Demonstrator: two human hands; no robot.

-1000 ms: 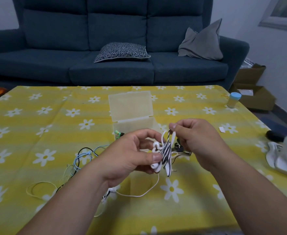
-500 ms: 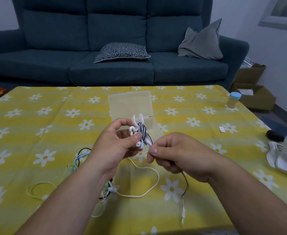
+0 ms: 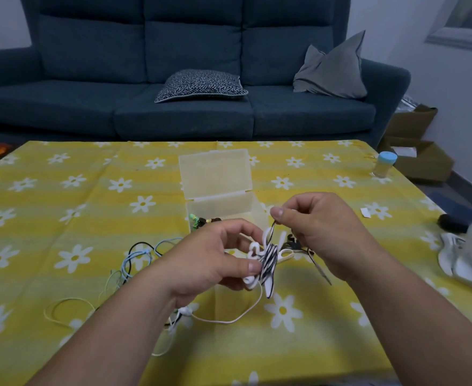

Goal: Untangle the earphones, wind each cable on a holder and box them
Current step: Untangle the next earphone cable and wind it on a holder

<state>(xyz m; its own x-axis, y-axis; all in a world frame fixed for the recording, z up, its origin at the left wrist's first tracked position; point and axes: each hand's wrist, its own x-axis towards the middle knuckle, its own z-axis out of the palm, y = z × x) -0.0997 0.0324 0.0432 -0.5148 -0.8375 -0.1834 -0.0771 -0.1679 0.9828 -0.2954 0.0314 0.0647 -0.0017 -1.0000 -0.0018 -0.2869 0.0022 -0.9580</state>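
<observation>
My left hand (image 3: 215, 263) pinches a white cable holder (image 3: 267, 259) with a black earphone cable wound around its middle. Just above and right of it, my right hand (image 3: 318, 232) pinches the free end of that black cable (image 3: 273, 224) between thumb and forefinger. Behind my hands stands the open translucent plastic box (image 3: 221, 201), lid tipped back, with a green and a dark earphone bundle (image 3: 201, 220) inside. A tangle of blue, black and pale earphone cables (image 3: 134, 260) lies on the cloth at the left. A white earphone cable (image 3: 229, 320) loops under my left hand.
The table wears a yellow cloth with white flowers (image 3: 62, 207). A small jar with a blue cap (image 3: 384, 164) stands at the far right edge. A white fan base (image 3: 469, 254) sits at the right. A dark blue sofa (image 3: 190, 79) lies beyond the table.
My right hand rose from below the holder to above and right of it, carrying the black cable's end up. My left hand dropped lower and right with the holder.
</observation>
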